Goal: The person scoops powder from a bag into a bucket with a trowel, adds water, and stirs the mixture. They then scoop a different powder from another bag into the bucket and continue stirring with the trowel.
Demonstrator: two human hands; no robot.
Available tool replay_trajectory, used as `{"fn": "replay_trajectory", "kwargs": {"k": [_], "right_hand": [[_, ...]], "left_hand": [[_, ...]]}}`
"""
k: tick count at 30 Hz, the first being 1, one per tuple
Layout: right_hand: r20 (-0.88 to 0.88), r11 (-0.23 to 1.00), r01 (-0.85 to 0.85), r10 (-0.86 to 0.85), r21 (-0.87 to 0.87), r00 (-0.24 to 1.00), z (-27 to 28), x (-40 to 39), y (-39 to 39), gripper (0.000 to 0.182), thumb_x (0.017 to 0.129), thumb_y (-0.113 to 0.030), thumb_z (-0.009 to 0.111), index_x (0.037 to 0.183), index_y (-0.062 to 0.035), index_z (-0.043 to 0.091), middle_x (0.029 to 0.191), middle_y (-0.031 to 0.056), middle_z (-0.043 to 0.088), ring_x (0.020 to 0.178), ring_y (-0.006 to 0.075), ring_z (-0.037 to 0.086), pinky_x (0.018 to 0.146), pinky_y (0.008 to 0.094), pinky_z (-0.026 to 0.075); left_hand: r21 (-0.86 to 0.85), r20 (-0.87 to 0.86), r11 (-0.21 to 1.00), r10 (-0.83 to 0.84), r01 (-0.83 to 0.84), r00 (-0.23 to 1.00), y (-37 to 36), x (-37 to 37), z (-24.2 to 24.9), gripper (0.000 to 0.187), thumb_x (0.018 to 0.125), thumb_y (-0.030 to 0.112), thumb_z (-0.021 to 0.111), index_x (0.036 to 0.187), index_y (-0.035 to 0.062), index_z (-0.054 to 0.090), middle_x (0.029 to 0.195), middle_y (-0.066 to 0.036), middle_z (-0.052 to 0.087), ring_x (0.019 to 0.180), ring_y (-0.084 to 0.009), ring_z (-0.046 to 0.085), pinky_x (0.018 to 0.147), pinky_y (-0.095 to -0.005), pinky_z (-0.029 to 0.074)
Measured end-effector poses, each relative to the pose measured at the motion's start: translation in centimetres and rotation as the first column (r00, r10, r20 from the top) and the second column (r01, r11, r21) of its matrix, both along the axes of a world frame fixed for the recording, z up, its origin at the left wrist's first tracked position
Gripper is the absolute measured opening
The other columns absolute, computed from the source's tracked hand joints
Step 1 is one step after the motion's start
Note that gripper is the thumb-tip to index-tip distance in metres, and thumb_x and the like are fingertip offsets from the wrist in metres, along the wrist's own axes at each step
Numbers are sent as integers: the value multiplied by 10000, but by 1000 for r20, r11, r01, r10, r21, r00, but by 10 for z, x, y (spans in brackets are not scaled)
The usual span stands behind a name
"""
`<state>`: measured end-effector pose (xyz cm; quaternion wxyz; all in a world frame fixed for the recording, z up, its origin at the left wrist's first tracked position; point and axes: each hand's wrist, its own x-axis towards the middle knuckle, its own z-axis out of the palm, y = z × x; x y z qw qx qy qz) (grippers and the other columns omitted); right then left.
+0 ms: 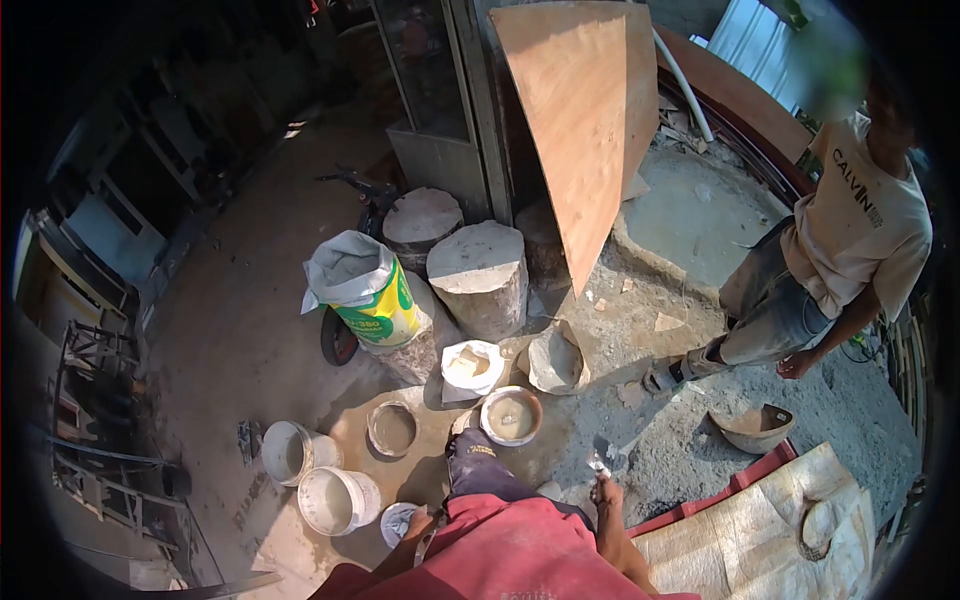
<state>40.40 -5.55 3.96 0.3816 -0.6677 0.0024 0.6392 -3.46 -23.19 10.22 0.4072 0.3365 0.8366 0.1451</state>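
On the white, green and yellow printed sack (pixel 368 290), "-380" can be read; its remaining lettering is too small. By the left hand (pixel 424 524), the rim of a small white bucket (pixel 397 524) is met on the near side of the sack; whether its fingers are closed cannot be told. By the curled fingers of the right hand (pixel 606 491), a small pale-tipped tool (pixel 598 464) is held, nearer and to the right of the sack. "CALVIN" is printed on the beige T-shirt (pixel 870 195) worn by a person (pixel 800 270) standing well right of the sack. Between the sack and the small white bucket, a round mortar-filled bucket (pixel 392 429) is set on the floor. Open floor (pixel 230 300) is left beyond the sack's left edge; on its right, room is narrowed by two grey cylindrical blocks (pixel 478 275).
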Motion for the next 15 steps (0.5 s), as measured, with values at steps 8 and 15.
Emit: {"fn": "replay_trajectory", "kwargs": {"k": [8, 15], "right_hand": [[27, 1000, 2, -3, 18, 1000, 6, 2, 2, 186, 782, -137, 672, 692, -41, 542, 554, 65, 492, 414, 197, 473, 368, 335, 364], [98, 999, 29, -27, -24, 995, 20, 0, 1, 182, 773, -140, 700, 724, -33, 561, 577, 73, 520, 424, 198, 497, 365, 329, 379]], "left_hand": [[40, 103, 999, -30, 26, 994, -2, 5, 13, 564, 751, 539, 655, 952, 12, 643, 764, -171, 653, 718, -281, 639, 644, -388, 483], [27, 95, 995, -97, 95, 991, 4, -7, -24, 403, 800, 359, 591, 952, -11, 639, 788, -174, 657, 778, -264, 645, 677, -371, 487]]}}
